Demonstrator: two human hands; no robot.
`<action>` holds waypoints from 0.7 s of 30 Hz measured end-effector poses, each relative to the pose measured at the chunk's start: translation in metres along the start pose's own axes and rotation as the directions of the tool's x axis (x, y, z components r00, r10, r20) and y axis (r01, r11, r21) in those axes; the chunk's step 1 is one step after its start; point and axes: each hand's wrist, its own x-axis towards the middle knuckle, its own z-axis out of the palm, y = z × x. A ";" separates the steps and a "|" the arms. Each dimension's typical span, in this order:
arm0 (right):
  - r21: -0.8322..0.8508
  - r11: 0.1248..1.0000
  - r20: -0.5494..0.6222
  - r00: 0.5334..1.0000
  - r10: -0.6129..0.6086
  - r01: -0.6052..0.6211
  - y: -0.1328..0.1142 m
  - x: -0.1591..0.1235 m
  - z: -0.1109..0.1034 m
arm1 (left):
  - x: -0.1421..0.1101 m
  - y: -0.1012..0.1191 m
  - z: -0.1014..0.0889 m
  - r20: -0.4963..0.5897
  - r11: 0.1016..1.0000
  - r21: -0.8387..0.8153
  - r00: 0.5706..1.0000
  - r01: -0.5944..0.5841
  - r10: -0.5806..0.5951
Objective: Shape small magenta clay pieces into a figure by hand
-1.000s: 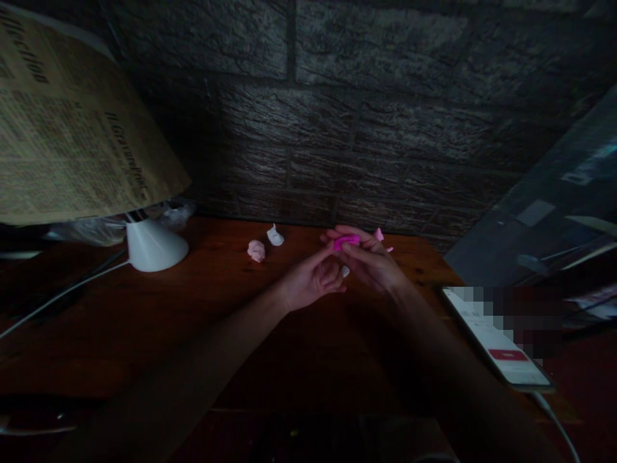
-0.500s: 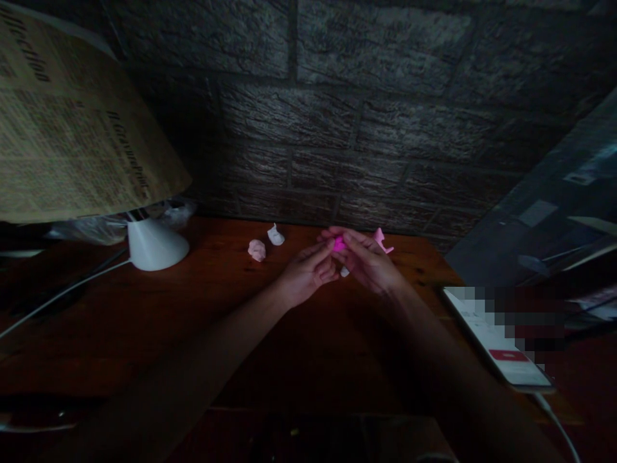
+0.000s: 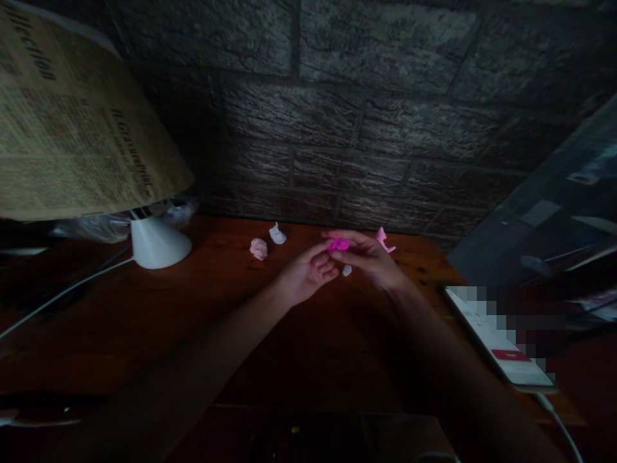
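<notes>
A small bright magenta lump, soft-looking like modelling clay point(image 3: 339, 244), is pinched between my two hands above the wooden desk. My left hand point(image 3: 313, 273) grips its left side with thumb and forefinger, the other fingers curled below. From the right, my right hand point(image 3: 369, 256) holds it between the thumb in front and the fingers behind. A small white lump point(image 3: 347, 270) lies just under my hands. Farther left on the desk are a pale pink lump point(image 3: 259, 249) and a white lump point(image 3: 277, 234). Behind my right hand stands a pink piece with pointed ends point(image 3: 383, 240).
A lamp with a white base point(image 3: 161, 244) and a newsprint shade point(image 3: 87, 128) stands at left, its cord trailing. A phone or tablet point(image 3: 501, 341) with a cable lies at the right of the desk point(image 3: 270, 360). A brick-patterned wall point(image 3: 328, 122) rises behind.
My right thumb has shifted down off the magenta lump's front, so more of the lump shows. The white lump beneath is less covered. The view has shifted slightly.
</notes>
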 end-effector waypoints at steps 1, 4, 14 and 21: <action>-0.048 0.999 -0.004 1.000 -0.004 0.004 0.000 0.000 -0.002 | 0.000 0.000 -0.001 -0.001 1.000 -0.008 1.000 0.010 -0.010; -0.164 0.986 -0.059 0.998 -0.032 0.022 0.003 0.001 -0.003 | 0.000 -0.001 -0.003 -0.015 1.000 -0.005 1.000 0.024 -0.024; -0.132 0.989 -0.083 0.994 -0.071 0.060 0.005 0.002 -0.002 | 0.000 0.000 -0.003 -0.007 0.998 0.062 1.000 -0.015 0.016; -0.148 0.988 -0.149 0.987 -0.058 0.035 0.010 0.005 0.004 | 0.001 -0.001 -0.007 -0.020 0.982 0.175 0.997 -0.073 0.077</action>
